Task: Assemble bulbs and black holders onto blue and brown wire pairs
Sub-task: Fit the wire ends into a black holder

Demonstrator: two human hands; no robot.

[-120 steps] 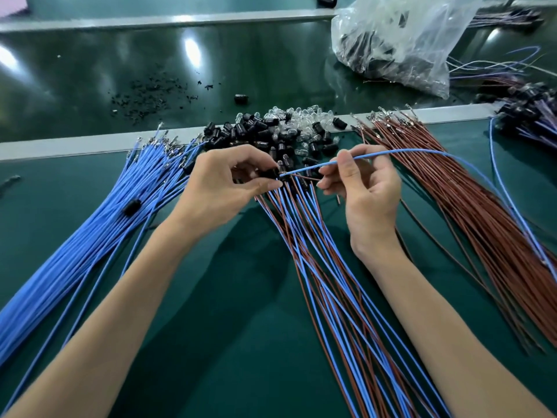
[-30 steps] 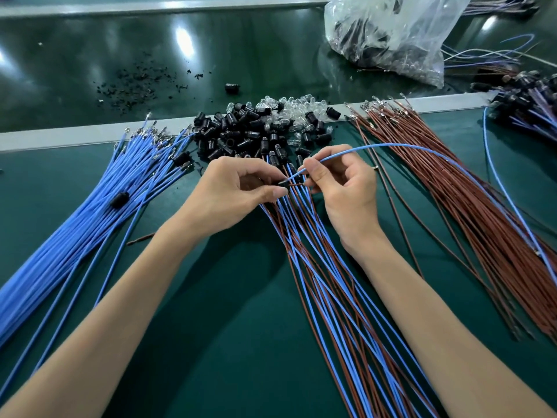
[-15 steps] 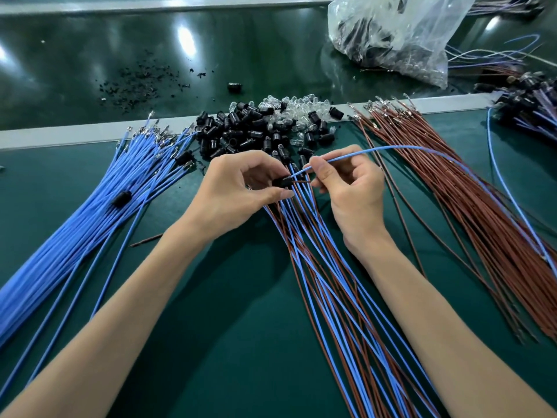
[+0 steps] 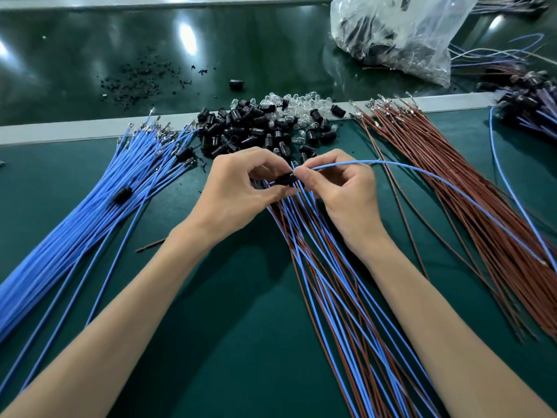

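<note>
Nearest, below the wrists, the blue and brown wire pairs [image 4: 346,297] are fanning across the green mat [image 4: 211,342]. They are thin, smooth-sheathed and slack, probably laid so that each next end is lying right under the hands. Above them the left hand [image 4: 238,191] is pinching a small black holder [image 4: 284,180] between thumb and curled fingers, seemingly steadying it as a socket. The right hand [image 4: 340,194] is pinching the tip of a single blue wire [image 4: 422,173] just beside the holder, apparently feeding it in; whether it is seated I cannot tell. That wire is arching away to the right. Left of the left hand a loose blue bundle [image 4: 90,221] is lying, and right of the right hand a brown bundle [image 4: 467,206], both showing bright metal terminals at their far ends. Just beyond the fingertips, a heap of holders [image 4: 238,131], stubby dark cylinders, is mingling with clear, glassy bulbs [image 4: 301,105], likely for easy reach. Farthest, a crinkled transparent bag [image 4: 407,34] is slumping.
</note>
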